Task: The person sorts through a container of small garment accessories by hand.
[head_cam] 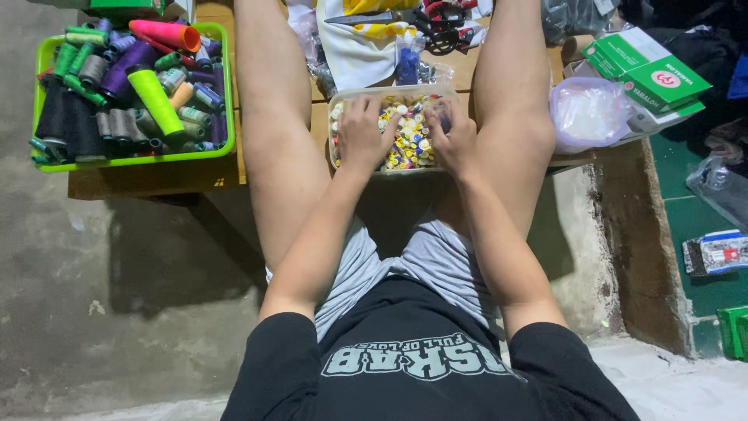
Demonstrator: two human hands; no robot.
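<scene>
Clear plastic tub [336,148] holds yellow, white and blue buttons [411,136]; lime-green plastic basket [132,160] holds multicoloured thread spools [125,86].

- My left hand [363,134] and right hand [454,139] cover part of the clear plastic tub of small coloured buttons [411,134]; I cannot see their fingertips or tell whether they grip anything.
- The black scissors on white cloth [382,17] are cut off by the top edge.
- The small green crate [734,331] runs off the right edge.
- Single buttons are too small to make out.
</scene>
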